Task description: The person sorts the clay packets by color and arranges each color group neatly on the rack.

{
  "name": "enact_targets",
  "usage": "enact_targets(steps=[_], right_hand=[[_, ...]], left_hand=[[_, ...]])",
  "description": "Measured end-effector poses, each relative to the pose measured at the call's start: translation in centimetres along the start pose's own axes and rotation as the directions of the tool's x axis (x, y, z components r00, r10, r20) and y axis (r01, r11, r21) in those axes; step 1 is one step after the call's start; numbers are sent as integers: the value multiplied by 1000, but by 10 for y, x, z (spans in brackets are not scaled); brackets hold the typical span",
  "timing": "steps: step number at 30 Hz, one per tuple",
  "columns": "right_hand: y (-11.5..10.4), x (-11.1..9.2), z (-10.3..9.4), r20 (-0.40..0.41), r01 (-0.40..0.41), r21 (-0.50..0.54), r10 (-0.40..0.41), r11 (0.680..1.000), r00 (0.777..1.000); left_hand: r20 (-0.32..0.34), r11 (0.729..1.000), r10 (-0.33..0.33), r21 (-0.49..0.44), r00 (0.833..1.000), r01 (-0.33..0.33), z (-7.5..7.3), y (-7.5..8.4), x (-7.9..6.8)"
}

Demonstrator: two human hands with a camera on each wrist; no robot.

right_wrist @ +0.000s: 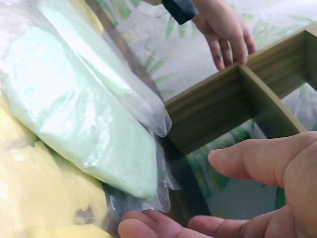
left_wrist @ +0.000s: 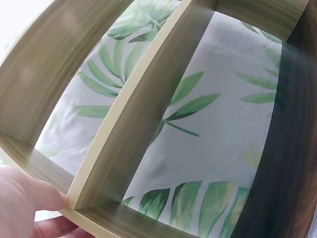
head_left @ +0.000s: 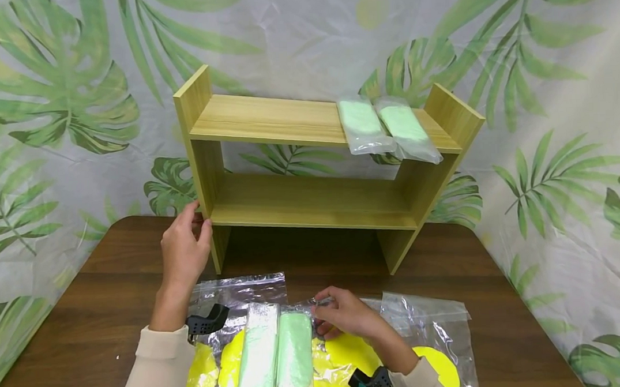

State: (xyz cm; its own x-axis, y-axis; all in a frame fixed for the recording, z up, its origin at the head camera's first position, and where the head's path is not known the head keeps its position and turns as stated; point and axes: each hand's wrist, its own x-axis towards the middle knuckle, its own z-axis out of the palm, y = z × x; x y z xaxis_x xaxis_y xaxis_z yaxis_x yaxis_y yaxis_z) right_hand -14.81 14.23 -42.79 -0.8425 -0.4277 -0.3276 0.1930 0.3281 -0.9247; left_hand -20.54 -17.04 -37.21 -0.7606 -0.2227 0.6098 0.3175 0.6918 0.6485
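Note:
My left hand (head_left: 184, 251) holds the left side panel of a wooden shelf (head_left: 310, 200) at the level of its middle board. In the left wrist view, the thumb of that hand (left_wrist: 27, 196) presses the front edge where board and panel meet. My right hand (head_left: 349, 314) is beside a pale green slab in a clear bag (head_left: 296, 351). The right wrist view shows its thumb and fingers spread apart, with nothing between them. A second bagged green slab (head_left: 256, 357) lies alongside, both on top of clear bags with yellow pieces (head_left: 348, 353).
Two more bagged green slabs (head_left: 360, 117) lie on the right part of the top board, their bag ends hanging over its front edge. Another clear bag with a yellow round piece (head_left: 438, 365) is at right on the dark wooden table (head_left: 87, 336). A leaf-print cloth (head_left: 303, 38) hangs behind.

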Motion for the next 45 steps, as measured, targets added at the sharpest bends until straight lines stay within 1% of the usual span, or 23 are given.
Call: enact_targets(steps=[10,18,22,25,31,35,45], right_hand=[[6,4,5,9,-38,10,38,999,999],[13,8,9,8,42,80,-43,996,999],[15,10,13,-11,39,91,-38,995,999],[15,11,15,-31,42,68,-40,997,999],[15,11,21,-42,99,-29,-101,995,994],[14,9,23,-33,117,-42,-118,992,992],[14,10,23,-9,106,56,-105,993,994]], left_hand=[[0,1000,0,-1,1000,0,0,0,0],[-1,1000,3,-4,1000,-3,0,1,0],[-1,1000,1,-2,1000,-1,0,0,0],[-2,1000,1,-2,1000,-1,0,0,0],[0,1000,3,-3,1000,-3,0,1,1],[2,1000,1,-6,1000,-1,0,2,1],[-1,1000,-5,-3,1000,5,1,0,1]])
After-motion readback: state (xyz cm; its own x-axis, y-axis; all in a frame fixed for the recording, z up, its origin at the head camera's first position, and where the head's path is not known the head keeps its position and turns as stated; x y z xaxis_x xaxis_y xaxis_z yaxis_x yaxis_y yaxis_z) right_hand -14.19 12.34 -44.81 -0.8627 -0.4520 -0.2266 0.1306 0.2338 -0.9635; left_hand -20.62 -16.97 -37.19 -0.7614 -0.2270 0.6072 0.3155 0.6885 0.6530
